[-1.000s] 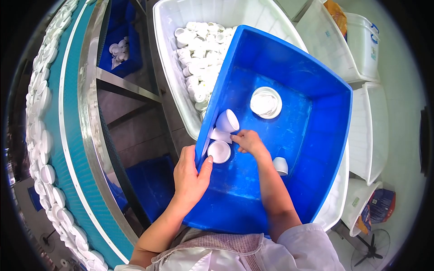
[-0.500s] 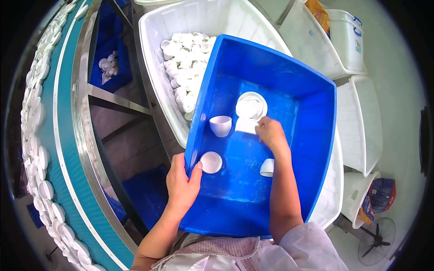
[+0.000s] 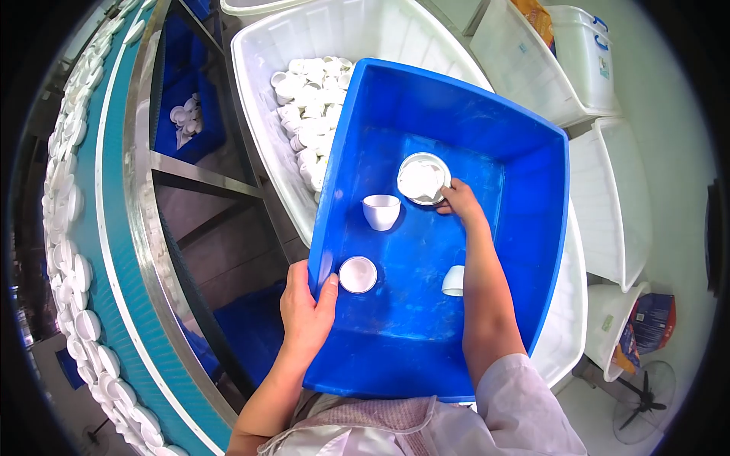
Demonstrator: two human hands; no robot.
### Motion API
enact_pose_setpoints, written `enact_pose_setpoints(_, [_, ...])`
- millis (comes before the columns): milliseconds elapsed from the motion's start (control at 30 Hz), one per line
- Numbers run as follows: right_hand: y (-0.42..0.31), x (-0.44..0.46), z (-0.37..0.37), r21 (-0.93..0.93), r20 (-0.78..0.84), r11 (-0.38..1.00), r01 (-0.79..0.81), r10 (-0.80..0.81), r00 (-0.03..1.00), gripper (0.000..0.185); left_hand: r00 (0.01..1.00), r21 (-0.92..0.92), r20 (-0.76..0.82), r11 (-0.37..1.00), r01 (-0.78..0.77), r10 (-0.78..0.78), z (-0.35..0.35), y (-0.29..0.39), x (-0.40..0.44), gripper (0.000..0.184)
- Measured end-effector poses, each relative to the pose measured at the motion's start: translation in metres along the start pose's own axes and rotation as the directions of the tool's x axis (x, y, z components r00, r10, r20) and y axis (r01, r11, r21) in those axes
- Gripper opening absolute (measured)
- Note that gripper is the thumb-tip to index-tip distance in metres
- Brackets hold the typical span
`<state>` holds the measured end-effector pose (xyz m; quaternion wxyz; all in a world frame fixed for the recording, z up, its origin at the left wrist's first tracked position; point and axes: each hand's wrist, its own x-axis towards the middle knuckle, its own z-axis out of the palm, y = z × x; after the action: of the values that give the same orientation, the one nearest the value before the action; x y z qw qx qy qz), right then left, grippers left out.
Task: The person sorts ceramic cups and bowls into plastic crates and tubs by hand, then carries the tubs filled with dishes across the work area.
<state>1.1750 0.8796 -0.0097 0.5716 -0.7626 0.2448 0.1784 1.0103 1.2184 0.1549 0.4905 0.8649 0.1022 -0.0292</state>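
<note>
My left hand (image 3: 308, 308) grips the left wall of a blue bin (image 3: 449, 87), its thumb inside the rim. Inside the bin, my right hand (image 3: 462, 204) is closed at the right edge of a round white dish (image 3: 422, 178) with flat white pieces in it; some fingertips are hidden. A white cup (image 3: 381, 212) lies tilted left of the dish. Close to my left thumb, another white cup (image 3: 357, 275) shows its open mouth. A third cup (image 3: 454, 281) is partly covered by my right forearm.
Under the bin stands a large white tub (image 3: 255, 114) holding many small white cups (image 3: 308, 99). On the left runs a green conveyor (image 3: 114, 251) lined with white pieces along its metal frame. White tubs (image 3: 601, 197) and a fan (image 3: 645, 399) stand at right.
The flat white piece below the dish is no longer there, and white pieces now show inside the dish. My right hand has moved up to the dish's edge. My left hand keeps its hold.
</note>
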Motion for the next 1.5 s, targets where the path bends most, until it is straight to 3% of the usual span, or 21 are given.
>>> enact_pose_setpoints(67, [0.0, 0.004, 0.004, 0.128, -0.016, 0.991, 0.028, -0.026, 1.0, 0.037, 1.0, -0.011, 0.0, 1.0, 0.026, -0.026, 0.001, 0.001, 0.0, 0.031])
enact_pose_setpoints(167, [0.009, -0.008, 0.0, 0.044, 0.034, 0.999, 0.015, -0.017, 0.999, 0.031, 0.999, -0.042, 0.004, 0.998, 0.044, -0.044, -0.008, -0.002, -0.004, 0.035])
enact_pose_setpoints(267, [-0.043, -0.067, -0.004, -0.078, 0.105, 0.997, -0.007, 0.015, 0.994, 0.029, 0.999, -0.032, 0.02, 0.998, 0.047, -0.047, -0.023, 0.001, -0.007, 0.041])
enact_pose_setpoints(400, [-0.068, -0.127, -0.011, -0.002, 0.174, 1.0, 0.007, -0.007, 0.985, 0.032, 0.977, 0.109, -0.123, 0.981, -0.162, 0.175, -0.026, 0.009, -0.001, 0.042])
enact_pose_setpoints(467, [-0.091, -0.155, -0.005, -0.007, 0.217, 0.998, 0.061, -0.058, 0.974, 0.033, 0.949, 0.004, -0.236, 0.976, -0.217, 0.211, -0.029, 0.019, 0.005, 0.04])
enact_pose_setpoints(533, [-0.117, -0.186, -0.001, -0.008, 0.25, 0.994, 0.105, -0.099, 0.963, 0.037, 0.948, -0.233, -0.23, 0.933, -0.275, 0.222, -0.033, 0.035, 0.013, 0.034])
enact_pose_setpoints(600, [-0.136, -0.211, 0.001, 0.012, 0.312, 0.99, 0.14, -0.137, 0.94, 0.04, 0.982, -0.461, -0.039, 0.868, -0.181, 0.184, -0.036, 0.044, 0.024, 0.041])
enact_pose_setpoints(667, [-0.153, -0.236, 0.005, -0.022, 0.36, 0.986, 0.162, -0.144, 0.922, 0.038, 0.977, -0.75, 0.196, 0.654, 0.096, 0.082, -0.028, 0.051, 0.028, 0.048])
enact_pose_setpoints(700, [-0.156, -0.246, 0.008, -0.021, 0.384, 0.985, 0.173, -0.152, 0.911, 0.037, 0.927, -0.81, 0.369, 0.51, 0.289, 0.061, -0.026, 0.053, 0.028, 0.054])
enact_pose_setpoints(800, [-0.156, -0.265, 0.017, -0.053, 0.496, 0.978, 0.202, -0.15, 0.855, 0.038, 0.742, -0.737, 0.67, 0.11, 0.667, -0.011, -0.015, 0.052, 0.019, 0.062])
enact_pose_setpoints(933, [-0.148, -0.279, 0.025, 0.023, 0.527, 0.987, 0.157, -0.145, 0.837, 0.045, 0.708, -0.71, 0.703, -0.114, 0.695, -0.066, -0.016, 0.039, 0.002, 0.058])
enact_pose_setpoints(1033, [-0.141, -0.292, 0.022, 0.121, 0.495, 0.972, 0.203, -0.236, 0.836, 0.049, 0.757, -0.766, 0.643, -0.095, 0.636, -0.116, -0.027, 0.048, -0.005, 0.057])
enact_pose_setpoints(1133, [-0.125, -0.297, 0.034, 0.087, 0.42, 0.925, 0.37, -0.37, 0.829, 0.052, 0.79, -0.788, 0.61, -0.141, 0.599, -0.054, -0.045, 0.049, 0.003, 0.06])
enact_pose_setpoints(1233, [-0.107, -0.32, 0.057, -0.046, 0.421, 0.929, 0.367, -0.315, 0.851, 0.061, 0.873, -0.876, 0.478, -0.128, 0.465, -0.097, -0.075, 0.054, 0.012, 0.063])
enact_pose_setpoints(1267, [-0.101, -0.328, 0.068, -0.08, 0.444, 0.926, 0.368, -0.297, 0.845, 0.062, 0.899, -0.894, 0.429, -0.19, 0.407, -0.092, -0.083, 0.052, 0.018, 0.061])
enact_pose_setpoints(1333, [-0.093, -0.336, 0.088, -0.331, 0.527, 0.806, 0.491, -0.274, 0.805, 0.063, 0.928, -0.867, 0.373, -0.348, 0.355, 0.017, -0.102, 0.039, 0.029, 0.056])
enact_pose_setpoints(1400, [-0.097, -0.336, 0.092, -0.429, 0.393, 0.723, 0.541, -0.39, 0.833, 0.068, 0.959, -0.927, 0.276, -0.285, 0.246, -0.068, -0.117, 0.034, 0.037, 0.051])
enact_pose_setpoints(1500, [-0.115, -0.307, 0.063, -0.607, 0.061, 0.574, 0.55, -0.656, 0.752, 0.07, 0.972, -0.963, 0.168, -0.238, 0.126, -0.167, -0.131, 0.009, 0.049, 0.048])
